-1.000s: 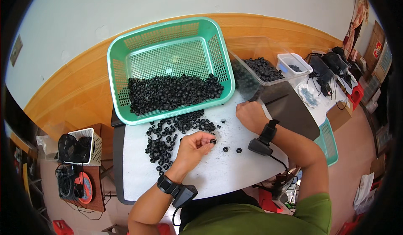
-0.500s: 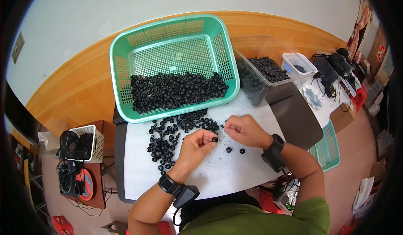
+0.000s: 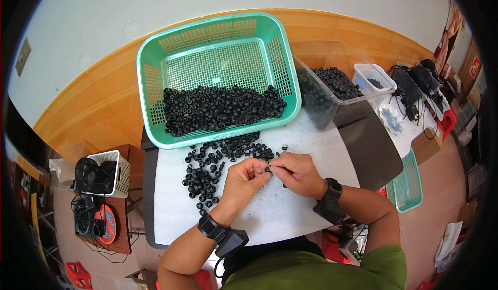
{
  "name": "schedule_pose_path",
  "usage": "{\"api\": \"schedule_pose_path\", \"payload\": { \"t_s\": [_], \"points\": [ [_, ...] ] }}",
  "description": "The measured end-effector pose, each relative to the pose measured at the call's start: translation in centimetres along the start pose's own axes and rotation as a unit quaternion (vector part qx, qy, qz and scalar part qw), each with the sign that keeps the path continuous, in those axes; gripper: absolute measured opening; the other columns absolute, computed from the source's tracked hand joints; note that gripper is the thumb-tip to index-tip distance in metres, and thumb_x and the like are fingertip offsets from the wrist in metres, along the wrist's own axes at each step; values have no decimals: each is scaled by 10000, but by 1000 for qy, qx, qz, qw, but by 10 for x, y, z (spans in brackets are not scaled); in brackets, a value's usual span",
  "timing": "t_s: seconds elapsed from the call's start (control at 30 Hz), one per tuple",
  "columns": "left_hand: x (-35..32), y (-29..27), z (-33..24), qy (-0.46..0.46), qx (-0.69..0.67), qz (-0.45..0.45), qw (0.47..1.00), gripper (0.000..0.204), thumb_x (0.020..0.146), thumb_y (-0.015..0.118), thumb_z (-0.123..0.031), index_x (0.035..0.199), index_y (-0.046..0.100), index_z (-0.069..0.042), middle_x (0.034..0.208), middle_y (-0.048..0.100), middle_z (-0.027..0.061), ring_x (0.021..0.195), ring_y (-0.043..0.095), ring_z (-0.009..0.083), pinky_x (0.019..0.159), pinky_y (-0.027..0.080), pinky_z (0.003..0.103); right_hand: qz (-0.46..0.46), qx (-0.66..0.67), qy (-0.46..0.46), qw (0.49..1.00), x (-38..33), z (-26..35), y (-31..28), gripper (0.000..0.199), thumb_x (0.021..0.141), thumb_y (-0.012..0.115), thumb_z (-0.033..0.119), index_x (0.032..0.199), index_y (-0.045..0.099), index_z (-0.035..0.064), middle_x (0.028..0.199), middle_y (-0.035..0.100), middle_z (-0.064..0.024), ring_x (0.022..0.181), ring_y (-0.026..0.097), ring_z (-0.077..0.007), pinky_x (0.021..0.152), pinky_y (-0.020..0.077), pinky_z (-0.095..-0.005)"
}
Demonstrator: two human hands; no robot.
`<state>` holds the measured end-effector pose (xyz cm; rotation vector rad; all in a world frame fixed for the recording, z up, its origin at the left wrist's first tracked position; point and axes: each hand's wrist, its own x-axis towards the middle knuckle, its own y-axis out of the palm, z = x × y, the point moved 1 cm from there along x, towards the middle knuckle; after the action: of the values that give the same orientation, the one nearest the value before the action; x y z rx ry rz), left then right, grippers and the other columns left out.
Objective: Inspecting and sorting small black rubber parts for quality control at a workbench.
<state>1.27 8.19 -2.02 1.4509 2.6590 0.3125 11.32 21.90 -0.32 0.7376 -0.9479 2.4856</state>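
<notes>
Over the white sheet [image 3: 290,215], 2 hands [image 3: 243,180] [image 3: 300,175] meet around 1 black piece [image 3: 268,170].

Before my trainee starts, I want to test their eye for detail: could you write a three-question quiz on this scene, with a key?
1. True or false: the person's bare left hand pinches a small, round black part.
2. Fill in: the bare right hand is close beside it, above a ____ table surface.
3. Which container stands just right of the green plastic mesh basket?

Key: 1. True. 2. White. 3. A clear, rectangular plastic bin.
</notes>
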Motion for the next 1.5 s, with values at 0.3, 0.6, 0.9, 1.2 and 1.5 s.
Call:
{"api": "schedule_pose_path", "payload": {
  "t_s": [0.3, 0.6, 0.9, 1.2, 1.5],
  "points": [
    [1, -2, 3, -3, -19, -18, 1000, 115, 828, 634, 27, 932, 611, -17, 776, 589, -17, 648, 528, 42, 566, 438, 181, 32, -179, -148, 972, 4, 3, -8, 92, 753, 630, 12, 838, 596, 18, 684, 540, -86, 569, 557, -252, 486, 431, -346],
    [3, -7, 3, 6, -10, -28, 1000, 129, 831, 623, 33, 949, 604, -17, 783, 589, -10, 657, 537, 51, 584, 449, 185, 34, -192, 19, 981, 14, -43, -40, 71, 778, 612, 26, 848, 620, 31, 779, 570, -116, 692, 573, -298, 608, 457, -364],
    [3, -8, 0, 6, -19, -45, 999, 111, 831, 611, 42, 924, 602, -17, 735, 568, -15, 628, 505, 50, 563, 422, 189, 142, -278, 5, 950, 22, -48, -32, 51, 773, 596, 92, 762, 588, 42, 774, 517, -102, 752, 565, -290, 625, 461, -406],
    [2, -8, -1, 6, -23, -30, 999, 115, 836, 618, 25, 941, 603, -20, 773, 572, -14, 663, 536, 54, 582, 441, 191, 139, -313, -28, 939, 19, -50, -27, 40, 757, 613, 66, 786, 600, 42, 796, 531, -84, 762, 567, -261, 620, 476, -368],
    [2, -7, -1, 0, -16, -22, 1000, 112, 844, 619, 12, 950, 603, -20, 773, 558, -24, 704, 557, 53, 590, 440, 187, 127, -323, -48, 937, 18, -51, -25, 23, 739, 595, 32, 754, 578, 36, 779, 530, -87, 730, 567, -265, 613, 476, -366]
  ]
}}
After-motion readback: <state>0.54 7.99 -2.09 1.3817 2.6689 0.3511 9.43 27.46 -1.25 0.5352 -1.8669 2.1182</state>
